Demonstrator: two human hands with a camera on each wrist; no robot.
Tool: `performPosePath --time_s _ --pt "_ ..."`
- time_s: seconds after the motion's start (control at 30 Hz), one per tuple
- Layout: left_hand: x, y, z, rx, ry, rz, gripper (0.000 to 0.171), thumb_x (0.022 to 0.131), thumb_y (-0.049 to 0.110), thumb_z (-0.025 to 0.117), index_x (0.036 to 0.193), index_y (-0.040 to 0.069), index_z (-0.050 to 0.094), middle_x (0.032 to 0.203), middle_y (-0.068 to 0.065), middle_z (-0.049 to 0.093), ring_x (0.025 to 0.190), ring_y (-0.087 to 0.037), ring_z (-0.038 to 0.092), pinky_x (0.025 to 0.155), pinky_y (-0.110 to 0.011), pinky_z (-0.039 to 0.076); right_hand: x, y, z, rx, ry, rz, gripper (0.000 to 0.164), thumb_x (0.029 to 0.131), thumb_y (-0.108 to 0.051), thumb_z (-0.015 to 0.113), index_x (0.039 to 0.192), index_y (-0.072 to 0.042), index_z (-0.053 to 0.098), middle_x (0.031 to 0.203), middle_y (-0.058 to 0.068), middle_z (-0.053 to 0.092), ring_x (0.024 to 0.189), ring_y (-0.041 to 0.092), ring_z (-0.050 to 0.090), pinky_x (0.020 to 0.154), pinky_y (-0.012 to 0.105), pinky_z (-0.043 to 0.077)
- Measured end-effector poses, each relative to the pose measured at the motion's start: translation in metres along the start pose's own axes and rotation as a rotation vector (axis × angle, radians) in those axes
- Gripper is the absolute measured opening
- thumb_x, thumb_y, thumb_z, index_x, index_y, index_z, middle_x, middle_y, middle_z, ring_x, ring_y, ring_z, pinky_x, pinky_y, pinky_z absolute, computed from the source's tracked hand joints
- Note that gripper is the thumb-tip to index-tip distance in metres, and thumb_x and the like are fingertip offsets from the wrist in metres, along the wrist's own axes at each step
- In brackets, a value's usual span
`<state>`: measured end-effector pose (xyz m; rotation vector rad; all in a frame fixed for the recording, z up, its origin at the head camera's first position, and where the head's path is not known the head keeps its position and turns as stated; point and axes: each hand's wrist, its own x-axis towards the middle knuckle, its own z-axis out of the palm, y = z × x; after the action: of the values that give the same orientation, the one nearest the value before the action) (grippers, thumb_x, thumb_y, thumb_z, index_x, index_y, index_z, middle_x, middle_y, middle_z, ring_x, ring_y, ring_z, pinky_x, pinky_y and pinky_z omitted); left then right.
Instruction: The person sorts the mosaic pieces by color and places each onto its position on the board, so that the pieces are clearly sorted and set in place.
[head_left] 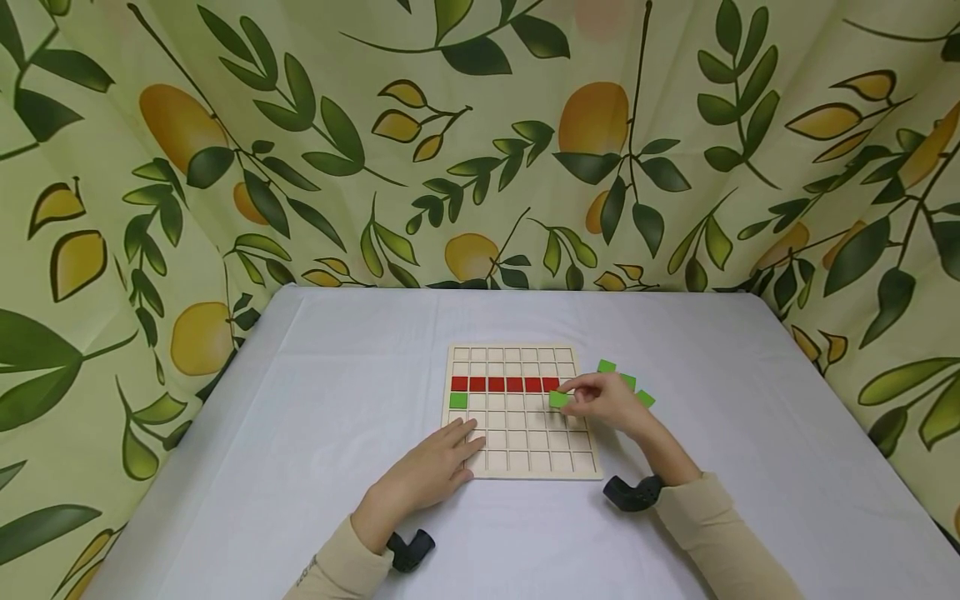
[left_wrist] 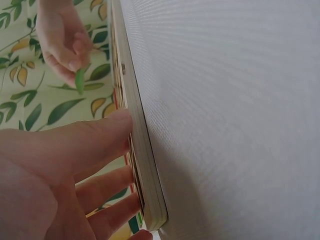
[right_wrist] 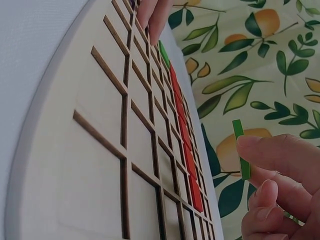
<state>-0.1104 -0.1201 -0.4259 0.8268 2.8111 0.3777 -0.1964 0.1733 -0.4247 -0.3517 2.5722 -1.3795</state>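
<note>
Fingers (right_wrist: 280, 155) of a person's right hand (head_left: 606, 402) pinch a green tile (head_left: 558, 400) just above a pale wooden grid board (head_left: 517, 442).

Held at the right side of the board, over its fourth row from the far edge, the tile is clear of the surface. At the board's near left corner, the left hand (head_left: 431, 467) rests with fingers slightly spread on top, its thumb against the edge. Six red tiles (head_left: 496, 384) line the board's third row, starting from its left side; a second green square (head_left: 458, 401) fills the leftmost cell of the row below. Just beyond the board's right edge, three loose green pieces (head_left: 629, 382) lie partly behind the right hand. White cloth covers the bench (head_left: 360, 367) around the board; a leaf-and-fruit-print curtain (head_left: 517, 100) hangs behind it.
</note>
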Motion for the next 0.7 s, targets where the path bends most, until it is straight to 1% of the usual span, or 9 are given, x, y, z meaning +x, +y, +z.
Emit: performPosePath --time_s 0.23,0.47,0.7 --pt "0.000 0.000 0.000 -0.006 0.007 0.001 0.045 0.096 0.022 0.058 0.138 0.009 0.052 0.152 -0.014 0.042 0.143 -0.034 0.038 0.118 -0.046 0.037 0.003 -0.004 0.005 0.001 -0.015 -0.002 0.029 0.076 -0.008 0.079 0.101 0.005 0.070 0.070 -0.002 0.048 0.066 0.010 0.044 0.052 0.016 0.035" --pt "0.000 0.000 0.000 -0.004 0.006 0.001 0.045 0.095 0.022 0.058 0.138 0.009 0.053 0.152 -0.014 0.043 0.143 -0.034 0.039 0.118 -0.046 0.037 0.003 -0.009 0.009 0.026 -0.036 -0.009 0.029 0.076 -0.007 0.078 0.101 0.005 0.070 0.070 -0.001 0.047 0.065 0.010 0.044 0.052 0.016 0.035" --pt "0.001 0.000 0.000 -0.004 -0.003 -0.005 0.045 0.096 0.022 0.058 0.139 0.009 0.052 0.153 -0.014 0.042 0.143 -0.033 0.038 0.118 -0.046 0.037 0.006 -0.012 0.014 0.020 -0.029 0.004 0.028 0.075 -0.007 0.079 0.100 0.004 0.071 0.068 -0.002 0.047 0.065 0.010 0.044 0.052 0.015 0.036"
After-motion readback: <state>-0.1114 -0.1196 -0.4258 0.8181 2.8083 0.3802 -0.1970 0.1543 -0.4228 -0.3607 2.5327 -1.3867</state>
